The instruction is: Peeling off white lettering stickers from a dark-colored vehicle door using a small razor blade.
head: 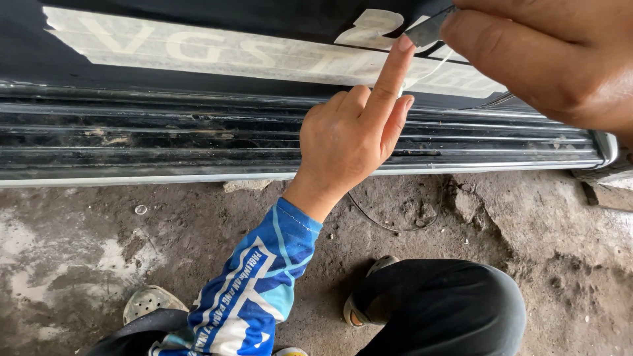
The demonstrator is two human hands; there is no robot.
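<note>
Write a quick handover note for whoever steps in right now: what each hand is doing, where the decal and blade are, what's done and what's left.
Left hand: index fingertip pressed on the pale lettered decal strip on the black vehicle panel, beside the blade.
Right hand: pinch grip on a thin dark flat blade, its tip at the decal's edge.
Done: none plainly visible.
Left: nearly all the decal remains stuck, above the ribbed metal side step.

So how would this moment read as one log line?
left hand: forefinger on pale decal | right hand: holds thin blade | dark car panel
</note>
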